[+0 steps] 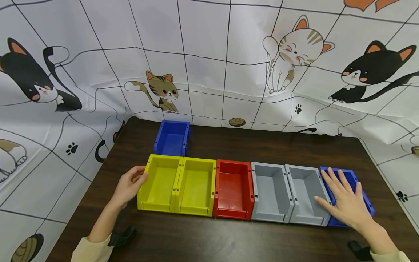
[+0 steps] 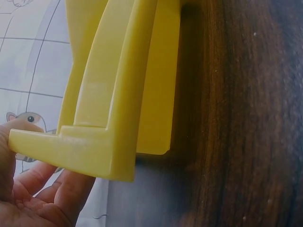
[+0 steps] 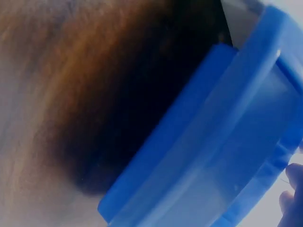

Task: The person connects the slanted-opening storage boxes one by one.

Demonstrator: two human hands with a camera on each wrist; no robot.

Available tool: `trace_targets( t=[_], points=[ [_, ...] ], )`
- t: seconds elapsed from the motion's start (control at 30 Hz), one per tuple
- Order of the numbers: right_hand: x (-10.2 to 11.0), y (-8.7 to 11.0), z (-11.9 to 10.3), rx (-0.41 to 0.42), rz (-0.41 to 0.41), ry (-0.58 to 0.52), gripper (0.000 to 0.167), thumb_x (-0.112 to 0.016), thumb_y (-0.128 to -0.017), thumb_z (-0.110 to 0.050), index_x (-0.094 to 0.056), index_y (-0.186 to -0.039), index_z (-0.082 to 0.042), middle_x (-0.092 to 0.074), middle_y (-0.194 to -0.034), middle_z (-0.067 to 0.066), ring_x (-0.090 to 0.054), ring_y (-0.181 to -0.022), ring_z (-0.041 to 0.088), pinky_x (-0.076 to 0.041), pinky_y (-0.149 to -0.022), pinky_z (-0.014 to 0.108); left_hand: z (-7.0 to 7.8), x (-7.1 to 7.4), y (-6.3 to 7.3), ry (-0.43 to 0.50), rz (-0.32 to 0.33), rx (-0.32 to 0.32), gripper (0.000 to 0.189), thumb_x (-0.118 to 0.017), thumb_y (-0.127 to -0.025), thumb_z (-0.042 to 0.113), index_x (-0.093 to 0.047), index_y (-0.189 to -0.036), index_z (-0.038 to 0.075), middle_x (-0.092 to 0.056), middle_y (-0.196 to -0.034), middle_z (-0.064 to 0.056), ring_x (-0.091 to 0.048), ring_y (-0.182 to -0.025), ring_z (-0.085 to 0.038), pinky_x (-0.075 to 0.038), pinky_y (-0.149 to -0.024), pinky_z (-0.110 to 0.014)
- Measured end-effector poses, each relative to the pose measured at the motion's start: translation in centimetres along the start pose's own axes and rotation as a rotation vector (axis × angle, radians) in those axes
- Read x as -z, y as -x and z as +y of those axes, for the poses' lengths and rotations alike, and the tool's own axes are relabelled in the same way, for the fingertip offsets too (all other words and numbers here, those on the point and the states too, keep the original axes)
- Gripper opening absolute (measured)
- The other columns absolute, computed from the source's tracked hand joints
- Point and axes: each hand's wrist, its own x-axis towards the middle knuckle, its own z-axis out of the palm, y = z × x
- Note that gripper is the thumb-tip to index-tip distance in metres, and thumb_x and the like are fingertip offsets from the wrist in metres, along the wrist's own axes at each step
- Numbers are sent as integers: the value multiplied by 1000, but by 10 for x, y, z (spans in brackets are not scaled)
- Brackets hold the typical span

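Note:
A yellow storage bin (image 1: 159,183) stands at the left end of a row of bins. My left hand (image 1: 129,187) holds its left wall, thumb at the rim and fingers bent beside it; the left wrist view shows the yellow bin (image 2: 123,80) close up. To its right sit a second yellow bin (image 1: 196,185), a red bin (image 1: 233,187) and two grey bins (image 1: 270,191). At the right end is a blue bin (image 1: 366,196), partly hidden under my right hand (image 1: 348,203). That hand's fingers are spread over it, with the thumb across the neighbouring grey bin (image 1: 307,200).
Another blue bin (image 1: 172,140) stands behind the first yellow bin, near the back edge of the dark wooden table (image 1: 209,240). A white cloth (image 1: 209,72) printed with cats hangs behind and beside the table.

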Motion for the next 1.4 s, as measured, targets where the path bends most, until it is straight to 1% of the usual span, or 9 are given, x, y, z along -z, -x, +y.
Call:
trace_targets(
  t=[0.2,0.4,0.47,0.67,0.87,1.0,1.2,1.3,1.4],
  points=[
    [-1,1,-1,-26,-20,78,98,-65,-79,-53,-9,-152,-19,0,-156,8,14,-141,21,24,-96,61,-1,-1,2,5,-3,-1,40,-51,-98,17,-46,-129,-8,-50,-127,-28,-53,-112,-37,-49,-89,-35],
    [0,2,-2,-60,-24,95,99,-65,-78,-56,-9,-152,-21,-3,-156,11,11,-141,25,25,-96,61,-5,-3,1,26,8,-17,38,-52,-97,15,-48,-127,-7,-52,-125,-27,-54,-110,-36,-49,-86,-22],
    [-2,2,-2,-59,-20,85,98,-65,-78,-55,-10,-152,-21,-3,-156,11,10,-142,25,24,-96,61,-6,-3,1,25,12,-23,38,-53,-97,16,-49,-126,-7,-53,-124,-27,-55,-109,-35,-48,-84,-19],
    [-3,3,-4,-16,0,91,100,-66,-77,-54,-11,-152,-19,-6,-156,9,8,-142,22,22,-98,62,-7,-2,3,-23,25,-41,35,-53,-97,14,-50,-125,-7,-55,-122,-27,-56,-107,-35,-50,-84,-22],
    [2,1,-7,-9,-6,145,103,-65,-76,-58,-9,-152,-18,-11,-154,15,9,-142,21,21,-99,62,-5,-2,1,-24,41,-66,33,-54,-96,11,-51,-123,-8,-56,-119,-27,-57,-103,-33,-44,-78,-9],
    [5,0,-8,-31,-25,189,102,-61,-78,-61,-8,-152,-17,-17,-153,19,9,-142,23,21,-100,61,-4,-3,0,-10,38,-71,33,-54,-96,10,-50,-123,-8,-57,-118,-27,-57,-102,-32,-43,-76,-7],
    [2,2,-7,-66,-37,121,99,-63,-79,-57,-8,-152,-19,-16,-152,22,7,-142,28,22,-98,63,-2,-3,0,-6,32,-72,33,-53,-96,11,-50,-123,-8,-56,-119,-27,-56,-104,-33,-43,-77,-8],
    [1,1,-5,-50,-45,85,99,-65,-79,-54,-8,-152,-18,-12,-153,21,7,-142,29,22,-97,63,-3,-3,0,-5,33,-78,32,-53,-96,10,-50,-122,-9,-56,-118,-28,-56,-103,-34,-44,-77,-8],
    [3,-1,-4,-31,-52,49,93,-63,-84,-48,-9,-152,-17,-9,-154,19,8,-142,28,21,-97,64,-3,-3,0,-12,32,-70,33,-53,-96,11,-50,-123,-9,-56,-119,-28,-57,-104,-34,-44,-77,-9]
  ],
)
